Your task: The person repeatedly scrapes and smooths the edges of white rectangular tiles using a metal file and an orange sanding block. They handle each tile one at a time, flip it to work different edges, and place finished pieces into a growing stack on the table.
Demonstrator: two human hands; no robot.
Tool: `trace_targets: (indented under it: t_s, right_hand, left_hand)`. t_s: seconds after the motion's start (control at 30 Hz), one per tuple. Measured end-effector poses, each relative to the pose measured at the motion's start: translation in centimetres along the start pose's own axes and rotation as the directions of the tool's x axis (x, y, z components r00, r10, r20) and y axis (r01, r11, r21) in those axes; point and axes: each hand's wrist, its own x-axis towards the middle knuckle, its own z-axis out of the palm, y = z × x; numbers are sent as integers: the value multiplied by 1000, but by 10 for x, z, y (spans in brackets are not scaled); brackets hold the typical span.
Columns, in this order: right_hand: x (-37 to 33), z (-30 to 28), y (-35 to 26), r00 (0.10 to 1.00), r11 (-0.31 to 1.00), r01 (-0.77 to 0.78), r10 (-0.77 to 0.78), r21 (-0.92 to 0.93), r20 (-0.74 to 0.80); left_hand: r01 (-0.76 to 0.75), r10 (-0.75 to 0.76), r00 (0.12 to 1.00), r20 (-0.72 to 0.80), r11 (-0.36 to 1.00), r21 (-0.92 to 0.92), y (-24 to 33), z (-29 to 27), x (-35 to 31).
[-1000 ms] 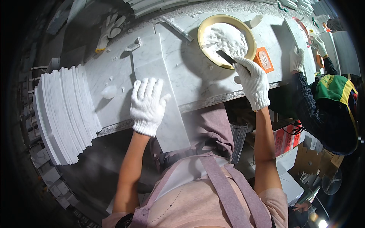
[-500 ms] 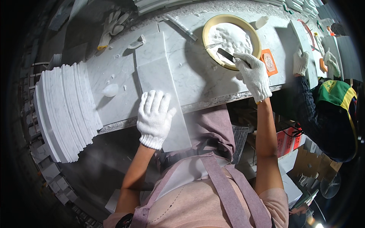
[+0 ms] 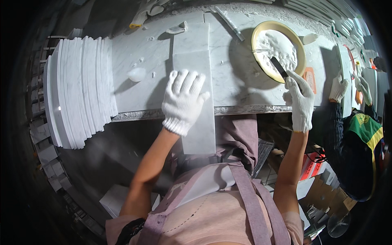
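Note:
My left hand (image 3: pixel 183 100), in a white knit glove, lies flat with fingers apart on a long grey-white marble strip (image 3: pixel 199 132). The near end of the strip juts past the bench edge toward my body. In my gloved right hand (image 3: pixel 301 100) is a dark, flat spatula-like tool (image 3: pixel 279 68), its tip over the white powder (image 3: pixel 281 47). That powder fills much of a cream-yellow bowl (image 3: pixel 301 61). A thin metallic strip (image 3: pixel 261 50) rests across the bowl's left rim. Beside my right fingers lies an orange packet (image 3: pixel 310 80), partly covered by the hand.
A stack of pale slabs (image 3: pixel 79 92) stands at the left. The marble bench (image 3: pixel 241 98) carries a white lump (image 3: pixel 136 74), a clear ruler-like strip (image 3: pixel 229 23) and a small cup (image 3: pixel 309 38). At the right, a co-worker's gloved hand (image 3: pixel 339 87) touches an upright slab (image 3: pixel 345 81).
The whole view has shifted, so bench and bowl appear farther right. My left hand stays flat on the marble strip. My right hand still grips the dark tool at the bowl.

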Motion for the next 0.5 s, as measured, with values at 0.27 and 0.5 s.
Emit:
trace_targets:
  t_s: [0.27,0.5]
  right_hand:
    - [-50,35,-2,983,986,-122,104,117,150]
    - [-51,91,22,950,991,-110,83,74,302]
  left_hand:
    - [-3,2,1000,1,995,96,-11,7,30]
    - [7,-6,1000,14,998,-64,10,-13,-29]
